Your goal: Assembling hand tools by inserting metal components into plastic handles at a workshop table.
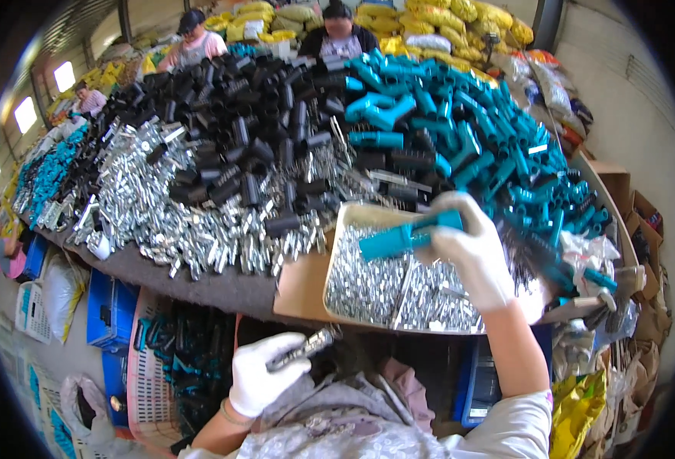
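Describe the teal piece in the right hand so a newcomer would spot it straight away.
Start at the big heaped table and find the pale tray of small metal pieces at its near edge. Above that tray, the white-gloved right hand grips the teal piece. Unlike the teal heap behind it, which lies loose on the table, this one is held up.

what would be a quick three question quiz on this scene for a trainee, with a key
1. Which white-gloved hand holds the teal plastic part?
2. True or false: the white-gloved left hand is empty.
3. What fills most of the cream rectangular tray? a) black plastic tubes b) small silver metal pieces c) yellow sacks

Key:
1. The right hand.
2. False; it grips an elongated silver-and-dark metal piece.
3. b
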`<act>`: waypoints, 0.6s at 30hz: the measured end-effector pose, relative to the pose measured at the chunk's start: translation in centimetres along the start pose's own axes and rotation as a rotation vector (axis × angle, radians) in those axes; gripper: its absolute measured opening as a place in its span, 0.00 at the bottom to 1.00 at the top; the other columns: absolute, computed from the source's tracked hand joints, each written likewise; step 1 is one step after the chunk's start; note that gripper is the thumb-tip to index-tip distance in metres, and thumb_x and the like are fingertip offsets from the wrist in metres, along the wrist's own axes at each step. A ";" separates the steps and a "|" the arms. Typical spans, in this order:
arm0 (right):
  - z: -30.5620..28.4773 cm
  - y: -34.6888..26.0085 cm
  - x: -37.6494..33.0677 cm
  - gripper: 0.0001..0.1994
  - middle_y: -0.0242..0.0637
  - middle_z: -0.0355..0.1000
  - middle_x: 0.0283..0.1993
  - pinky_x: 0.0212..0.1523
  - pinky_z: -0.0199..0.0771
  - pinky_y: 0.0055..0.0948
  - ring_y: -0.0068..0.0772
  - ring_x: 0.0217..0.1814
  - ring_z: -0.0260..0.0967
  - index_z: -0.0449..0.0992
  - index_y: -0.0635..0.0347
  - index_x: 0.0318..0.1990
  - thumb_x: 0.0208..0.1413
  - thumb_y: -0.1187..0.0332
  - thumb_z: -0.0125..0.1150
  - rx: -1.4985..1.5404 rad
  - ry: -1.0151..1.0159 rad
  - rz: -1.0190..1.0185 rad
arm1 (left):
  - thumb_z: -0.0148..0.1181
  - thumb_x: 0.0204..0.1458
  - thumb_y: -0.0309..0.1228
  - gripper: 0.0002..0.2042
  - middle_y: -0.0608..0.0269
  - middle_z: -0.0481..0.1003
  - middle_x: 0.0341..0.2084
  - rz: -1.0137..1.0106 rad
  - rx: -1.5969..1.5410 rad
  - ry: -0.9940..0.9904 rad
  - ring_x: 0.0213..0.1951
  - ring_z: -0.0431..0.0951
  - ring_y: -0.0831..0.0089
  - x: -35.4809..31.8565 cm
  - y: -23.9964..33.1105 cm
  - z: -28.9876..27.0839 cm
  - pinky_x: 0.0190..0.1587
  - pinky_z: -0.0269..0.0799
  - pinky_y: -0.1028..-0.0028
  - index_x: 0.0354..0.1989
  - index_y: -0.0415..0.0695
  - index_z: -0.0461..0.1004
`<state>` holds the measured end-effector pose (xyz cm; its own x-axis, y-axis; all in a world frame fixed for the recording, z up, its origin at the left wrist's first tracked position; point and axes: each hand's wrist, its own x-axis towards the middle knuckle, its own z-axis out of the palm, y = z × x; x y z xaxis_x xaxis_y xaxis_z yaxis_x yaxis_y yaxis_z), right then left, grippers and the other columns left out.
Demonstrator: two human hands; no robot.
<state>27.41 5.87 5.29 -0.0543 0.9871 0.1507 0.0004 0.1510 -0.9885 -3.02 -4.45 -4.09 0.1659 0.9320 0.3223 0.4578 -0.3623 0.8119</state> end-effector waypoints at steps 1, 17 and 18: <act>0.2 0.2 -3.4 0.16 0.42 0.73 0.45 0.42 0.80 0.28 0.32 0.38 0.77 0.69 0.64 0.49 0.52 0.74 0.62 0.059 -0.023 0.018 | 0.73 0.41 0.23 0.16 0.52 0.81 0.30 0.042 -0.015 0.014 0.30 0.82 0.68 0.6 0.1 0.3 0.36 0.77 0.73 0.41 0.35 0.80; 2.3 4.6 -11.4 0.19 0.48 0.79 0.39 0.45 0.77 0.32 0.41 0.39 0.80 0.79 0.60 0.51 0.54 0.62 0.68 -0.473 -0.549 0.245 | 0.76 0.41 0.36 0.25 0.57 0.79 0.26 0.381 0.043 -0.350 0.23 0.80 0.65 0.7 0.2 1.7 0.26 0.74 0.72 0.48 0.39 0.77; 2.7 4.9 -11.4 0.19 0.48 0.79 0.39 0.45 0.77 0.32 0.41 0.39 0.80 0.79 0.60 0.51 0.54 0.62 0.68 -0.472 -0.550 0.249 | 0.76 0.42 0.38 0.25 0.58 0.78 0.25 0.387 0.053 -0.376 0.23 0.80 0.65 0.6 0.2 1.6 0.25 0.74 0.71 0.48 0.40 0.77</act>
<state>25.38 -4.82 -1.32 -0.4857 0.8450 -0.2238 0.4972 0.0565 -0.8658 -1.44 -3.96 -4.55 0.6280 0.6743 0.3885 0.3432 -0.6880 0.6394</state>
